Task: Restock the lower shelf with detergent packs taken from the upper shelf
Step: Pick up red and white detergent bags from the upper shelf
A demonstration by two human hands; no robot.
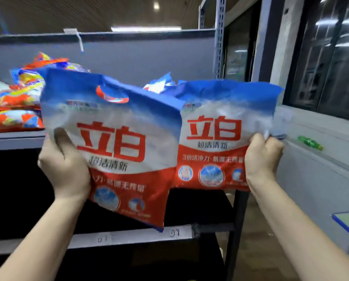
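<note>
I hold two blue, white and red detergent packs upright in front of the shelving. My left hand [65,166] grips the left pack [117,147] by its left edge. My right hand [263,157] grips the right pack [220,138] by its right edge. Both packs hang in the air in front of the upper shelf [15,138]. Below them runs the lower shelf's front edge [129,236], with a pale label strip. The dark space above that edge is largely hidden by the packs.
Orange and yellow packs [17,106] lie stacked on the upper shelf at the left. More blue packs [161,84] show behind the held ones. A metal upright [219,37] stands at the shelf's right end. A green bottle [309,142] lies on a grey ledge to the right.
</note>
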